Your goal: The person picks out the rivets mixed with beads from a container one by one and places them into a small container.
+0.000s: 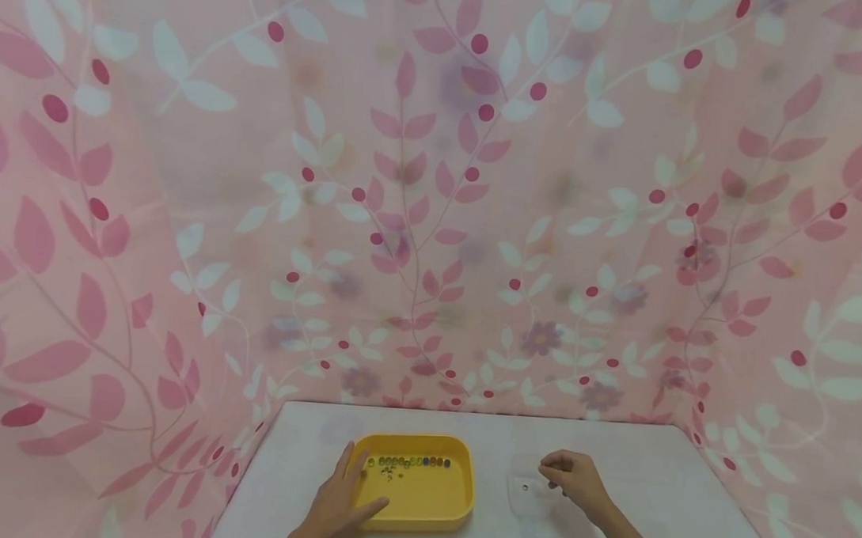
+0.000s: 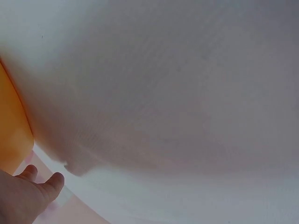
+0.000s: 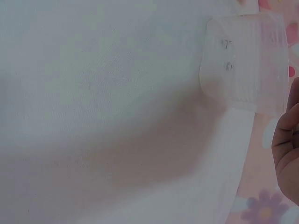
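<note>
My left hand lies at the left side of a yellow tray, fingers spread along the left rim and thumb reaching over the front part. Inside, a row of small round glassy beads runs along the back, some clear or greenish, others blue and orange-red. A few loose beads lie scattered just in front. Over the right side of a clear plastic container hovers my right hand, fingers curled and tips drawn together; I cannot tell if something small is between them. Two tiny shiny pieces show in the container.
Both the tray and the container stand on a white table, with a gap between them. Pink curtains with leaf and flower prints rise behind the table and on both sides.
</note>
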Available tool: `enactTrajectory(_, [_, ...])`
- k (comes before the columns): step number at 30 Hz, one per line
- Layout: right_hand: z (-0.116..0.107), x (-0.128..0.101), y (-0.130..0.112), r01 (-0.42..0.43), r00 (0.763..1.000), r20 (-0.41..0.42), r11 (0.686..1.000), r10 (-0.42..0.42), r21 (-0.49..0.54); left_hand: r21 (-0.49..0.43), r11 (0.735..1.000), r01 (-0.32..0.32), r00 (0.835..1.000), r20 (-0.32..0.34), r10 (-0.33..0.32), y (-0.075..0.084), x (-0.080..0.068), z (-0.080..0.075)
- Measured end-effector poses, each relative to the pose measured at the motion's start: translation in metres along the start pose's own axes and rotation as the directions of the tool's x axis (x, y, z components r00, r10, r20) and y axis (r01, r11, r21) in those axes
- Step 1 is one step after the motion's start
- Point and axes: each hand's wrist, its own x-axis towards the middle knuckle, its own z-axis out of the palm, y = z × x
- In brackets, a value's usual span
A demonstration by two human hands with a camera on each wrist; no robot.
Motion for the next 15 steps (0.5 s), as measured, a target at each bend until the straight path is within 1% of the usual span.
enactTrajectory(5, [0.002,-0.0017,0.0022,-0.029,1.0,-0.005,1.0,0.029,-0.007,0.017,1.0,0.0,1.0,0.007,0.0,-0.0019,-0.0002,0.0008])
enactTrajectory(7, [0.0021,-0.0012,0.0032,-0.025,1.0,-0.003,1.0,0.025,-0.005,0.019,1.0,-0.001,1.0,0.007,0.001,-0.0015,0.0001,0.0002])
enactTrajectory(12, [0.0014,0.0005,0.0033,-0.011,1.0,0.002,1.0,0.01,0.005,0.014,1.0,0.006,1.0,-0.014,-0.006,-0.0001,0.0002,0.0006])
enactTrajectory(15, [0.0021,-0.0004,0.0028,-0.02,1.0,-0.005,1.0,0.02,-0.007,0.006,1.0,0.004,1.0,-0.026,-0.004,-0.0011,-0.0008,0.0031])
